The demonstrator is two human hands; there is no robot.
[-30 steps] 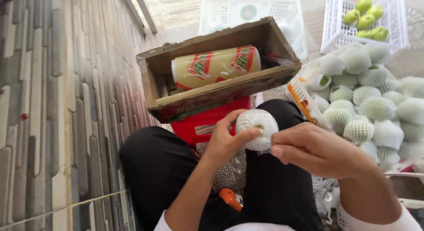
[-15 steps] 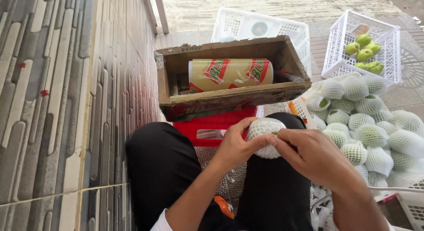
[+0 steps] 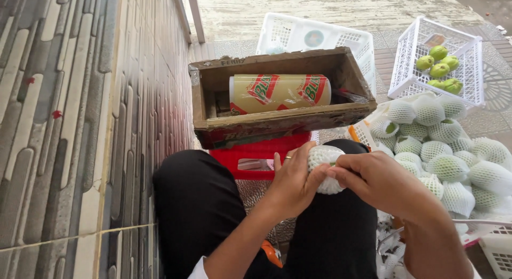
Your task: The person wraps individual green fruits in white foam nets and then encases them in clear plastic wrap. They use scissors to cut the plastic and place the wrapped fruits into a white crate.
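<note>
**tilefan:** Tiled wall [image 3: 80,124] running along the far side of our left hand, worn concrete beyond, and we're sitting low with the fruit [image 3: 326,170] held over our lap. Both hands are clasping it: the left hand [image 3: 293,186] is cupping it from the near side, the right hand [image 3: 381,183] is pinching the white foam net on the opposite side. Looks like a green fruit mostly sleeved already, though we can't tell how far the net reaches underneath.

**crate_guy:** Yeah, and that's where we're seeing the risk. We're gripping mesh as much as fruit, so if the right fingers are tugging too hard the net could tear or slide off, and the fruit could be dropping between our knees.

**tilefan:** Agreed. Just past the grip the wooden box [image 3: 282,106] is sitting tilted on the red crate [image 3: 256,156], with a yellow printed roll [image 3: 280,92] lying in it. Bumping that with a knuckle probably shifts it.

**crate_guy:** Also the pile of netted fruit [image 3: 448,146] is heaped right beside our right wrist. An elbow swing there and we're likely chasing rollers. The white basket of bare green fruit [image 3: 440,66] is well beyond it, so that one's safe.
</note>
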